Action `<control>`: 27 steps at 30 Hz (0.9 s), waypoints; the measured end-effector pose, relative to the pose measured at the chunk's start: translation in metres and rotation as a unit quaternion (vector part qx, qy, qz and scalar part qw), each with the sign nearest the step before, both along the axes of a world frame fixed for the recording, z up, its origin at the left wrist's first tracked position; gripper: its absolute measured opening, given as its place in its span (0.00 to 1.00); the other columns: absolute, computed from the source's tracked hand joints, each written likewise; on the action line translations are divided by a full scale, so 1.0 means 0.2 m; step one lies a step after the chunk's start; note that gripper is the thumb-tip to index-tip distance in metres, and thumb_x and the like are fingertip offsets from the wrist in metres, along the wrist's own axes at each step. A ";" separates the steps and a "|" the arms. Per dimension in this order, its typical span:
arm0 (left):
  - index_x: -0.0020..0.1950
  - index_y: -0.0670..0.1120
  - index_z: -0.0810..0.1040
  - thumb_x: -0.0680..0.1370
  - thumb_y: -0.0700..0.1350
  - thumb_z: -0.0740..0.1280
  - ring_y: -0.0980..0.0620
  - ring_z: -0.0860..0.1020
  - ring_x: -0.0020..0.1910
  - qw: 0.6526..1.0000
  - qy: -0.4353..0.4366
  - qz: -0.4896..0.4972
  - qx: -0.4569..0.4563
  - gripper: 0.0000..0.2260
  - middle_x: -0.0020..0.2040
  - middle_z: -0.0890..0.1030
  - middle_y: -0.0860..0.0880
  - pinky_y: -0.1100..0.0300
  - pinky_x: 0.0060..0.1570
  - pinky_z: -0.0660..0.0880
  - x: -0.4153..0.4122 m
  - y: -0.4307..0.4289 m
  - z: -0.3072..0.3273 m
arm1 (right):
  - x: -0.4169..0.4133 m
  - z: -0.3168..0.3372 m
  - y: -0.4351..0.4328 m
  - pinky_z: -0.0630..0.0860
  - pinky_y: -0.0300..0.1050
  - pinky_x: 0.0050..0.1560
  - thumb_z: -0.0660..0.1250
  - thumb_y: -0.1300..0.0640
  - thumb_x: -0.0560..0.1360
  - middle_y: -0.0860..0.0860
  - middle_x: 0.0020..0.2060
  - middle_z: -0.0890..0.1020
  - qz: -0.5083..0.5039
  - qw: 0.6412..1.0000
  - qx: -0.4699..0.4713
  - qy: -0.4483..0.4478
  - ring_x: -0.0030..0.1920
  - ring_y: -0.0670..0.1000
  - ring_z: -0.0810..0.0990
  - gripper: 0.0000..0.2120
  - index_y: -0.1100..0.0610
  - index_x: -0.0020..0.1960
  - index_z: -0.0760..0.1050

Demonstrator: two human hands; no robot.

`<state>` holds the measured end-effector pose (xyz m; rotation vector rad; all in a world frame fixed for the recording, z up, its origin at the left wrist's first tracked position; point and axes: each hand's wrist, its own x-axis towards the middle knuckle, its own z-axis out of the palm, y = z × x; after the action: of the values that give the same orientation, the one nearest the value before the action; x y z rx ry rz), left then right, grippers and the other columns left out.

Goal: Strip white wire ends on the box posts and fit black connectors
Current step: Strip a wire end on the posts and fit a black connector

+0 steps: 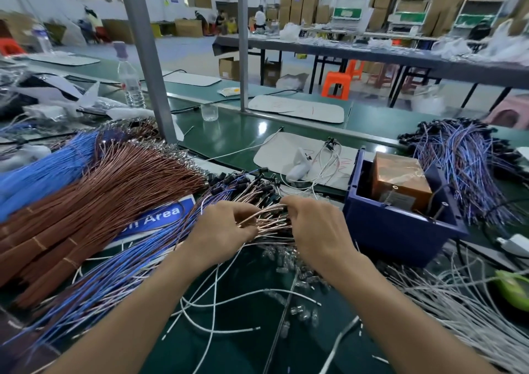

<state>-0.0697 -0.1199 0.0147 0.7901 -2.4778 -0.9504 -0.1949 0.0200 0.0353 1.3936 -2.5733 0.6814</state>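
The left hand (226, 227) and right hand (317, 225) both pinch into the fan of thin wires (272, 220), sorting out a lead I'd judge, with white wires (463, 316) heaped at five o'clock and the blue box (400, 230) at three o'clock awaiting one singled-out strand.

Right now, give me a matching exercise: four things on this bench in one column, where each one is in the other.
1 blue box
2 water bottle
3 brown wire bundle
4 thin wires

A gripped by left hand and right hand
B just right of the right hand
C left of the left hand
D beside the grey post

Pairs: 1-B, 2-D, 3-C, 4-A
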 end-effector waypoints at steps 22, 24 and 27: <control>0.36 0.62 0.85 0.72 0.48 0.79 0.66 0.79 0.30 0.986 0.144 -0.078 -0.037 0.10 0.32 0.82 0.65 0.76 0.32 0.70 -0.08 0.32 0.22 | -0.17 0.24 1.00 0.62 0.33 0.23 0.66 0.69 0.76 0.47 0.31 0.84 -0.076 0.969 -0.046 -0.229 0.22 0.42 0.67 0.22 0.42 0.40 0.84; 0.43 0.62 0.85 0.73 0.46 0.79 0.64 0.80 0.33 0.978 0.169 -0.122 -0.029 0.09 0.35 0.83 0.65 0.75 0.34 0.71 -0.15 0.43 0.20 | -0.21 0.28 1.08 0.62 0.30 0.23 0.65 0.68 0.76 0.44 0.33 0.85 -0.087 0.971 0.005 -0.222 0.22 0.41 0.70 0.21 0.42 0.43 0.84; 0.47 0.60 0.84 0.74 0.45 0.78 0.61 0.83 0.39 0.968 0.191 -0.164 -0.012 0.10 0.39 0.84 0.64 0.73 0.39 0.74 -0.25 0.58 0.15 | -0.24 0.29 1.13 0.67 0.29 0.28 0.64 0.67 0.78 0.44 0.36 0.86 -0.073 0.961 0.025 -0.266 0.26 0.38 0.74 0.19 0.45 0.49 0.84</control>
<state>-0.1190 -0.0032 0.0448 0.1601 -2.3030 -1.0651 -0.2429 0.2451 0.0941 1.1344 -3.0743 1.1001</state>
